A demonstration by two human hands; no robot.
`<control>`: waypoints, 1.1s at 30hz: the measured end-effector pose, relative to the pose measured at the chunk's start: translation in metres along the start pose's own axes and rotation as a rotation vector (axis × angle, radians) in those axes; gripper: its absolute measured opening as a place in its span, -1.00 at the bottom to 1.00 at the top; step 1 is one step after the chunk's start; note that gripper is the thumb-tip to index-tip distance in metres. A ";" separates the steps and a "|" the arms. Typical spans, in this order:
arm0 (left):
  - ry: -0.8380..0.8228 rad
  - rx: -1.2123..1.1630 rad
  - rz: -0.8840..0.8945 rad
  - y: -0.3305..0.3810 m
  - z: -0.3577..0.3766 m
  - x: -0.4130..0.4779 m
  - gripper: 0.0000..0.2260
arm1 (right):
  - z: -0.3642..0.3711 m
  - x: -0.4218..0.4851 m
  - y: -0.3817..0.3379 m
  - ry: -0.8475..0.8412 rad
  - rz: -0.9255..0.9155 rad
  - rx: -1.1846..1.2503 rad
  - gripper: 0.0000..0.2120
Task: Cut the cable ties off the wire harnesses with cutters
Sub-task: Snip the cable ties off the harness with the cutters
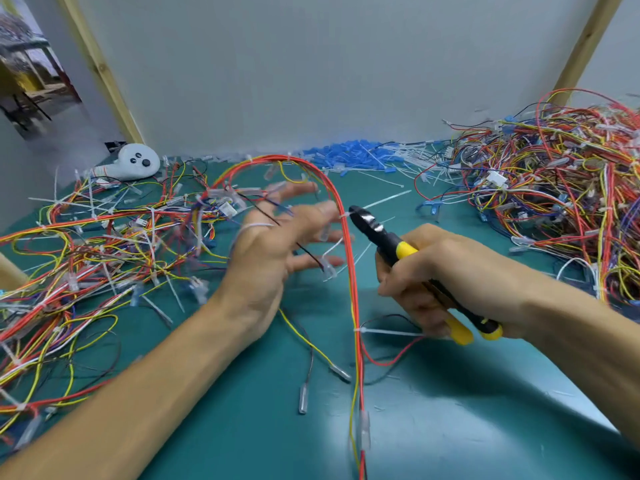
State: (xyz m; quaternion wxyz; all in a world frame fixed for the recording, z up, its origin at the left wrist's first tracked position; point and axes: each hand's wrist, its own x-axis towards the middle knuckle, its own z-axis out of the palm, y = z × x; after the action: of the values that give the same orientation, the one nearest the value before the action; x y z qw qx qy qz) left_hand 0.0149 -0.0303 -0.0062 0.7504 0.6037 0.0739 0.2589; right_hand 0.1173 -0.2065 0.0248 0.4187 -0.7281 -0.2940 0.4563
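Right hand [440,282] gripping yellow-handled cutters [408,258] at a cable tie [344,215] on red harness [349,271], left hand [273,251] spread open

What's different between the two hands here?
The left hand is open and splayed; the right hand grips the cutters. The left hand looks blurred, the right hand sharp. Both hover over the green mat beside the red harness.
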 end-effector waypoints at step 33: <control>-0.082 -0.096 0.092 0.006 0.004 -0.008 -0.73 | -0.007 0.010 0.016 -0.072 -0.303 0.019 -0.75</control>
State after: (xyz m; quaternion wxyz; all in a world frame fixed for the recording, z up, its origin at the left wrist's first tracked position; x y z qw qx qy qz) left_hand 0.0083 -0.0368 -0.0014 0.7682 0.5798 0.0025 0.2715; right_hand 0.1281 -0.2086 0.0082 0.4787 -0.6547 -0.4110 0.4163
